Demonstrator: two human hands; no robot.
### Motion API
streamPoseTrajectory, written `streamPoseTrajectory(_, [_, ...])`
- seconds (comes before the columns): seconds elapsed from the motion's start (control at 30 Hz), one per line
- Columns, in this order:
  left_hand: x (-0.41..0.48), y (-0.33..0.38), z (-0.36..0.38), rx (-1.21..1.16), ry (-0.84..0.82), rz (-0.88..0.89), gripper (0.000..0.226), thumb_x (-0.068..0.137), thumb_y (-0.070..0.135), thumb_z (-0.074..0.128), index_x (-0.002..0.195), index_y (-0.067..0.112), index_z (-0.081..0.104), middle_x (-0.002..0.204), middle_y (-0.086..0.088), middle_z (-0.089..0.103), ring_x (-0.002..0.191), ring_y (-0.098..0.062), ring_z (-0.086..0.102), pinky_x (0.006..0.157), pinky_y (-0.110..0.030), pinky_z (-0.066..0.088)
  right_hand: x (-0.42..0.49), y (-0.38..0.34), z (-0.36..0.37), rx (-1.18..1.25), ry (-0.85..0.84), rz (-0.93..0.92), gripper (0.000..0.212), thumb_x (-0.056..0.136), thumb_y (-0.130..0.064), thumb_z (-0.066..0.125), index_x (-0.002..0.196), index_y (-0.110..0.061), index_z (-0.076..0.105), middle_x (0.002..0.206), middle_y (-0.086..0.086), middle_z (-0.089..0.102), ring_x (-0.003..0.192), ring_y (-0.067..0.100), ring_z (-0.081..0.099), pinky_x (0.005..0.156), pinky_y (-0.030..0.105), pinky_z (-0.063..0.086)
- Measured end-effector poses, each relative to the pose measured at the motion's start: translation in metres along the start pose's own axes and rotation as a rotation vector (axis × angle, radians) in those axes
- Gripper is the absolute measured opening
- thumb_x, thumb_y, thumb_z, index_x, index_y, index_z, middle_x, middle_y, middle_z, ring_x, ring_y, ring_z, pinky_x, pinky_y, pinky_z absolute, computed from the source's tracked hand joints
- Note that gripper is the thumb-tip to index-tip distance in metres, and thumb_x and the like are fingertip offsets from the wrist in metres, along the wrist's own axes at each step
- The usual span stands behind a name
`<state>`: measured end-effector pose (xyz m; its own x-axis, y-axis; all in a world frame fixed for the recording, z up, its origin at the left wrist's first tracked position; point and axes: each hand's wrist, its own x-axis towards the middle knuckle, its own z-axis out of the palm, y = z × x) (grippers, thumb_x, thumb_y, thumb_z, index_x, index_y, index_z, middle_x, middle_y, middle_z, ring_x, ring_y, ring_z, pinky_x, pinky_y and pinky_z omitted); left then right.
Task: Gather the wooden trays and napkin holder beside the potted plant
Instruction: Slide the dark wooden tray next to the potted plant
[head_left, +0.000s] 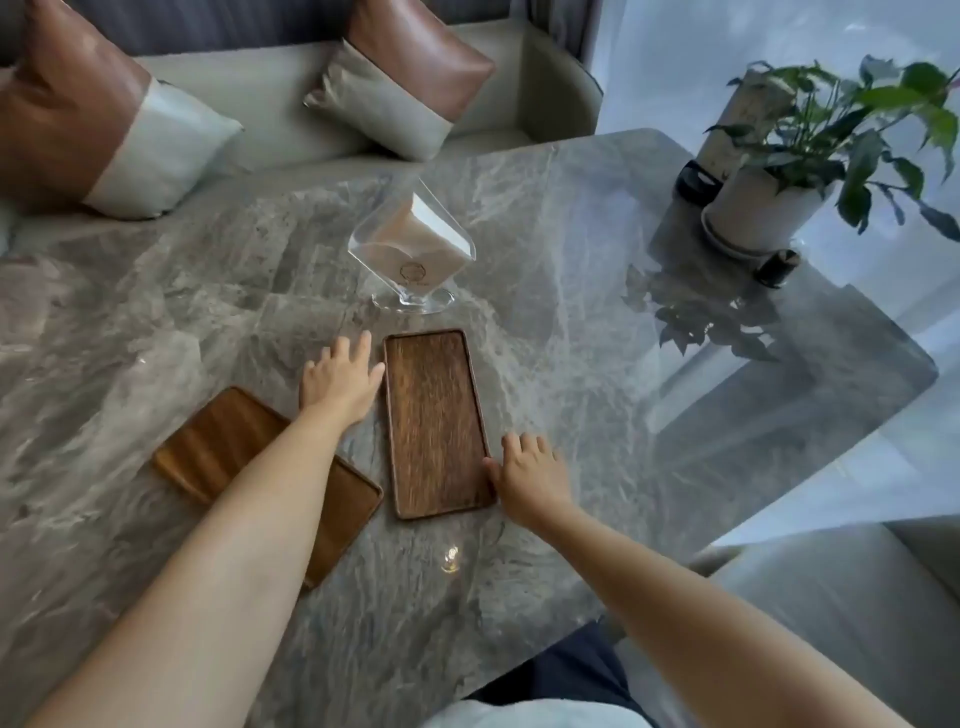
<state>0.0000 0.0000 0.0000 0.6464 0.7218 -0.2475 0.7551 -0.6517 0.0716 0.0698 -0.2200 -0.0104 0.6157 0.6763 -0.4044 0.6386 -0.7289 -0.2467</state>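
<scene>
Wooden trays (436, 423) (270, 467): two; napkin holder (410, 249): one.

Soft daylight, wide-angle view

Light is admitted from the far right; the potted plant (810, 156) is mirrored on the glossy table (571, 218), and edges are bowed.

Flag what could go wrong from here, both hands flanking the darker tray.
1. The clear acrylic napkin holder stands just beyond the dark rectangular wooden tray; pushing that tray forward could tip it.
2. The left hand and right hand only touch the tray's edges, so a lift may slip.
3. The left forearm lies across the lighter wooden tray and could drag it.
</scene>
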Motion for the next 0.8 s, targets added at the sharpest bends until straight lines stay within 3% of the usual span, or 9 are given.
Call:
streamPoseTrajectory(0.13, [0.016,0.007,0.000,0.038,-0.021,0.015,0.054,0.100,0.039,0.026,0.147,0.012,0.023,0.147,-0.019,0.036,0.134,-0.036,0.036,0.108,-0.046,0.031,0.003,0.001,0.010,0.035,-0.058,0.044,0.032,0.098,-0.033,0.028,0.108,-0.007,0.042,0.108,0.017,0.061,0.099,0.033,0.057,0.075,0.039,0.036])
streamPoseTrajectory(0.2, [0.023,0.012,0.004,0.032,-0.044,0.035,0.053,0.100,0.039,0.026,0.145,0.011,0.027,0.144,-0.020,0.040,0.132,-0.036,0.039,0.107,-0.046,0.033,0.003,0.000,0.016,0.094,-0.103,0.086,0.021,0.098,-0.029,0.030,0.094,-0.010,0.038,0.090,0.015,0.057,0.081,0.030,0.053,0.068,0.036,0.034])
streamPoseTrajectory(0.27, [0.029,0.017,0.005,0.027,-0.053,0.044,0.051,0.099,0.039,0.027,0.141,0.009,0.032,0.141,-0.021,0.043,0.130,-0.037,0.041,0.105,-0.047,0.034,0.002,-0.001,0.017,0.120,-0.117,0.127,0.015,0.098,-0.023,0.033,0.088,-0.011,0.035,0.088,0.013,0.054,0.075,0.027,0.047,0.064,0.035,0.035])
streamPoseTrajectory(0.5, [0.051,0.027,0.008,0.040,-0.123,0.050,0.053,0.100,0.039,0.027,0.144,0.009,0.028,0.144,-0.022,0.041,0.134,-0.037,0.038,0.108,-0.047,0.033,0.010,-0.009,0.019,0.426,-0.160,0.331,0.030,0.096,-0.030,0.041,0.107,-0.005,0.053,0.108,0.014,0.063,0.098,0.030,0.060,0.076,0.037,0.045])
streamPoseTrajectory(0.6, [0.059,0.029,0.008,0.023,-0.154,0.054,0.054,0.100,0.039,0.026,0.144,0.008,0.029,0.146,-0.022,0.038,0.135,-0.037,0.036,0.108,-0.047,0.032,0.016,-0.010,0.023,0.598,-0.157,0.398,0.029,0.094,-0.029,0.047,0.093,-0.002,0.057,0.096,0.020,0.069,0.087,0.034,0.067,0.082,0.041,0.056])
streamPoseTrajectory(0.7, [0.065,0.029,0.009,-0.015,-0.157,0.036,0.054,0.100,0.039,0.028,0.141,0.005,0.033,0.145,-0.023,0.038,0.134,-0.038,0.037,0.107,-0.047,0.033,0.020,-0.009,0.028,0.732,-0.144,0.453,0.029,0.091,-0.027,0.054,0.075,-0.004,0.056,0.087,0.028,0.071,0.081,0.039,0.069,0.079,0.052,0.057])
streamPoseTrajectory(0.8, [0.070,0.028,0.014,-0.089,-0.154,-0.002,0.054,0.099,0.039,0.031,0.140,0.003,0.033,0.143,-0.025,0.040,0.132,-0.041,0.039,0.106,-0.048,0.035,0.019,-0.008,0.029,0.836,-0.121,0.507,0.032,0.090,-0.025,0.057,0.064,-0.007,0.053,0.071,0.022,0.068,0.071,0.038,0.069,0.076,0.053,0.058])
